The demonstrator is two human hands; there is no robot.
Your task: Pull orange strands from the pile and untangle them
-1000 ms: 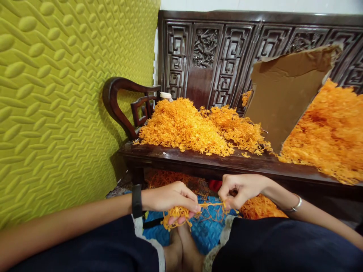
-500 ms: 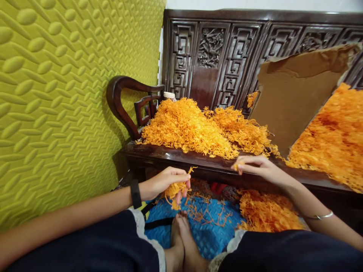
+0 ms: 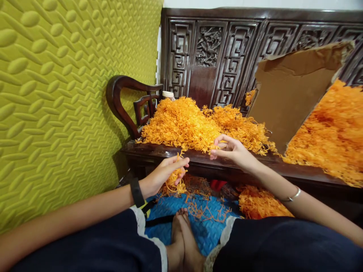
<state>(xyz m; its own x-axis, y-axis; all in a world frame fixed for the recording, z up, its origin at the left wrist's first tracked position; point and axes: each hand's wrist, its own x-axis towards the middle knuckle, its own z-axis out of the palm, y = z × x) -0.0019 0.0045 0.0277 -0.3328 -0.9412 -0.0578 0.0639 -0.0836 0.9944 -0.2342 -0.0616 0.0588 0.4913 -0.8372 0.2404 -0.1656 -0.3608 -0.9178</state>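
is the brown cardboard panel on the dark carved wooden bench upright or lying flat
Upright, slightly tilted: the panel rises above the bench seat, in front of the carved backrest.

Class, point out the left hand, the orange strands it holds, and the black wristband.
Left hand point(image 3: 163, 172): head view, near the thumb's base.
Orange strands point(image 3: 172, 184): head view, lower cluster.
Black wristband point(image 3: 137, 192): head view, outer face.

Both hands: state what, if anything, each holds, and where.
The left hand holds a tangle of orange strands around its middle, strands showing above and below; whether the right hand holds anything cannot be told.
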